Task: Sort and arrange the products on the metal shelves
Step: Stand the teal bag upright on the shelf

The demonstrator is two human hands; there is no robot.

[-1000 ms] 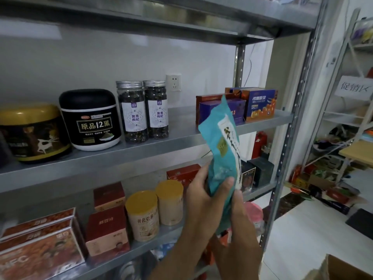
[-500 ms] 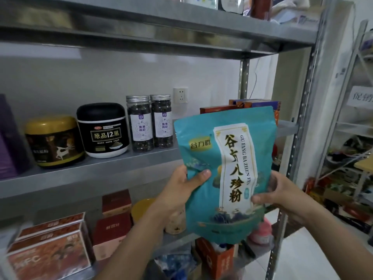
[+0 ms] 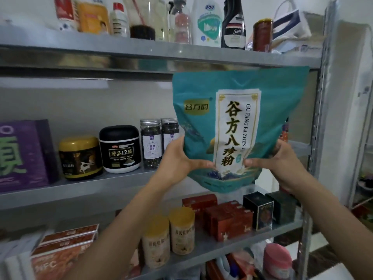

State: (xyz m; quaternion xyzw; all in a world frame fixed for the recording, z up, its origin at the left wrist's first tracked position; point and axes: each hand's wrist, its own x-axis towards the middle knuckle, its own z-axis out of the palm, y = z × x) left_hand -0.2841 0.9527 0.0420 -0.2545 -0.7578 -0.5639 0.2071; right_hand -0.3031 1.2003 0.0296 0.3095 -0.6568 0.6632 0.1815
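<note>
Pinching the teal pouch (image 3: pixel 238 126) at its lower side edges, the left hand (image 3: pixel 178 158) and right hand (image 3: pixel 283 160) each press a thumb across the front, with the fingers hidden behind. They hold it upright in the air before the right end of the middle shelf (image 3: pixel 113 181), just beside the two glass jars (image 3: pixel 150 144). The film looks soft and slick and likely to sag, so a low grip near the filled base seems soundest.
</note>
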